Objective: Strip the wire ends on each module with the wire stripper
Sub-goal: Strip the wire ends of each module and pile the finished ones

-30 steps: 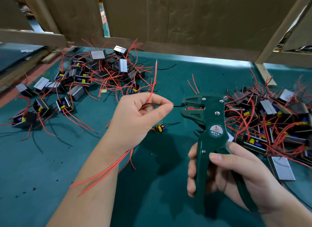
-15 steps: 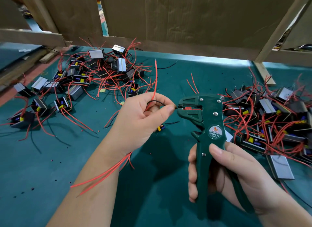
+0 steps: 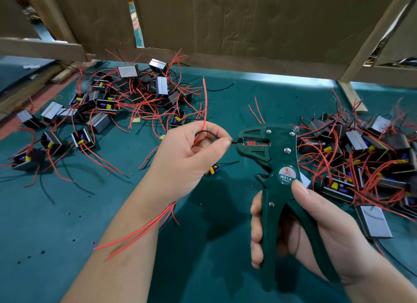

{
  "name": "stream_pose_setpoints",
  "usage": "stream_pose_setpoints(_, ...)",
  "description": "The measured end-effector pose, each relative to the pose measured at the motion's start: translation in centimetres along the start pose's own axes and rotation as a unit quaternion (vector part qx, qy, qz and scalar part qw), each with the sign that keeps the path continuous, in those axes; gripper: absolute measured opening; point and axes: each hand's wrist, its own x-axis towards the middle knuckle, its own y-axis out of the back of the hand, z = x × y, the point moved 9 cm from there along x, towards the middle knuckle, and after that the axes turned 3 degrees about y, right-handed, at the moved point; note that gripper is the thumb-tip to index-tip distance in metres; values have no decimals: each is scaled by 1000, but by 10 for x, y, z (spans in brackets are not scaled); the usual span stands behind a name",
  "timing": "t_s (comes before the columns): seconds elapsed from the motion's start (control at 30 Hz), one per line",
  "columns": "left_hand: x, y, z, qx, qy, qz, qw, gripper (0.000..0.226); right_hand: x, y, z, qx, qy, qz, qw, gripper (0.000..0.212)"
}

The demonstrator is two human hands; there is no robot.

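Left hand (image 3: 191,154): raised over the mat, thumb and forefinger pinched together on the black wire (image 3: 209,132) just short of its end; the other fingers were curled in toward the palm.
Black wire: looped up out of the left hand's grip and ran right, its tip reaching the mouth of the wire stripper (image 3: 279,167).
Red wire (image 3: 204,104): rose upright from the same hand, past the black loop; more red leads trailed out beneath the wrist toward the near edge.
Module (image 3: 214,169): only a yellow and blue part showed just below the left palm; whether the hand held it or it lay on the mat could not be told.
Right hand (image 3: 316,230): fingers wrapped round both handles of the wire stripper, thumb laid on the front just under the round W01A label.
Wire stripper: dark green, held upright, head pointing left toward the left hand; the jaws stood slightly apart round a red insert.
Left pile of modules (image 3: 126,95): scattered far left on the mat, tangled in red and black leads.
Right pile of modules (image 3: 361,158): heaped just right of the stripper's head.
Green mat (image 3: 67,212): covered the bench, dotted with small bits of insulation.
Cardboard wall (image 3: 225,20): stood along the far edge, behind wooden battens (image 3: 372,34).
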Motion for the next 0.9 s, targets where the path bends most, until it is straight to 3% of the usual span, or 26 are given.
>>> stream_pose_setpoints(0.1, 0, 0, 0, -1, 0, 3, 1000, 10, -3, -7, -1, -48, 2, 16, 999, 65)
stream_pose_setpoints(0.7, -2, -1, 4, 29, -13, 7, 999, 6, -1, -5, 5, -13, -9, 60, 998, 64)
stream_pose_setpoints(0.9, 1, -2, -9, -3, 26, 11, 1000, 22, 2, 11, -1, 40, 23, 191, 981, 57)
